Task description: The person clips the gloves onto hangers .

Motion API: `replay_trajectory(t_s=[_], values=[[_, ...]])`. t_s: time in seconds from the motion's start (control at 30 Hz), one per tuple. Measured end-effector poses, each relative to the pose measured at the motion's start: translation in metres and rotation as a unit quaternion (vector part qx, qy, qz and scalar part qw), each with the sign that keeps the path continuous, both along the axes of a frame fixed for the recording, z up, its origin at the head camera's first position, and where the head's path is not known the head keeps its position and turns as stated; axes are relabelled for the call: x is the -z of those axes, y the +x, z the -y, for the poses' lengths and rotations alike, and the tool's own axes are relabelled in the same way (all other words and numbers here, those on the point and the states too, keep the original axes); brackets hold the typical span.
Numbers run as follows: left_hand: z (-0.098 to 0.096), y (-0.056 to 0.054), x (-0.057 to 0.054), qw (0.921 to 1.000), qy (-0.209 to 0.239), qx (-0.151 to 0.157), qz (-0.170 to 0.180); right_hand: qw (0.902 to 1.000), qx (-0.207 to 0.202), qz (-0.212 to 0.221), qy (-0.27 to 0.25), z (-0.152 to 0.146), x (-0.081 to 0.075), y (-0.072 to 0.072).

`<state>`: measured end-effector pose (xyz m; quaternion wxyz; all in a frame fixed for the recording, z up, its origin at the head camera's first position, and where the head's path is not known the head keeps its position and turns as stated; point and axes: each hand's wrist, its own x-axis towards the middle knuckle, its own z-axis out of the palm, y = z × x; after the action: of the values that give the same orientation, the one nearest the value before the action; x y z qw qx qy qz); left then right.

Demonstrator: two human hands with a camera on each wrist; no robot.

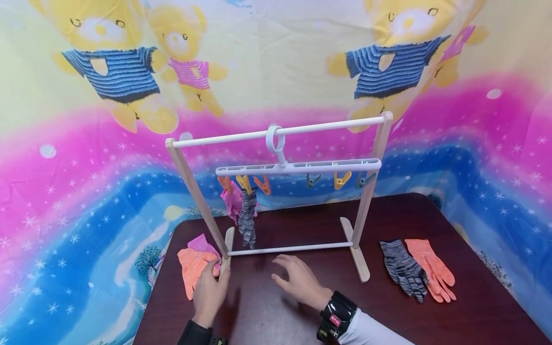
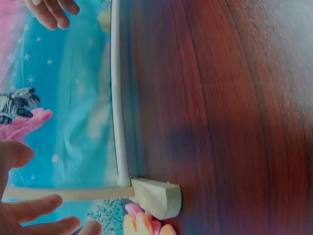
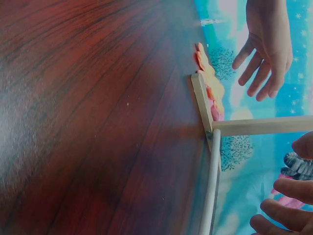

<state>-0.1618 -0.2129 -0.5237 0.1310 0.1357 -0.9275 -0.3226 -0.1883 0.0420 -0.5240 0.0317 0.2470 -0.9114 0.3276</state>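
Observation:
My left hand (image 1: 211,292), fingers loosely spread and holding nothing, is above the table beside the rack's left foot. In the head view it overlaps an orange glove (image 1: 191,268) and a pink glove (image 1: 202,245) lying there. To its right, my right hand (image 1: 299,282) hovers in front of the rack's lower bar (image 1: 289,249), its fingers loosely bent around nothing. From a white clip hanger (image 1: 297,166) hang a pink glove (image 1: 232,201), under an orange clip (image 1: 224,183), and a grey-black glove (image 1: 247,220), under a yellow clip (image 1: 244,183).
The wooden rack (image 1: 373,187) stands on a dark brown table (image 1: 267,306), its white top rod (image 1: 332,126) bearing the hanger. Another orange clip (image 1: 263,184) and several more on the right hold nothing. At right lie a grey-black glove (image 1: 401,268) and an orange glove (image 1: 431,268).

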Motion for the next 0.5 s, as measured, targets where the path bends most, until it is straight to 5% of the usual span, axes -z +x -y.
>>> replay_trajectory(t_s=[0.5], values=[[0.017,-0.003,0.003,0.9996,-0.008,-0.019,0.020,0.9993,-0.011,-0.033,0.015,0.018,0.007,-0.002]])
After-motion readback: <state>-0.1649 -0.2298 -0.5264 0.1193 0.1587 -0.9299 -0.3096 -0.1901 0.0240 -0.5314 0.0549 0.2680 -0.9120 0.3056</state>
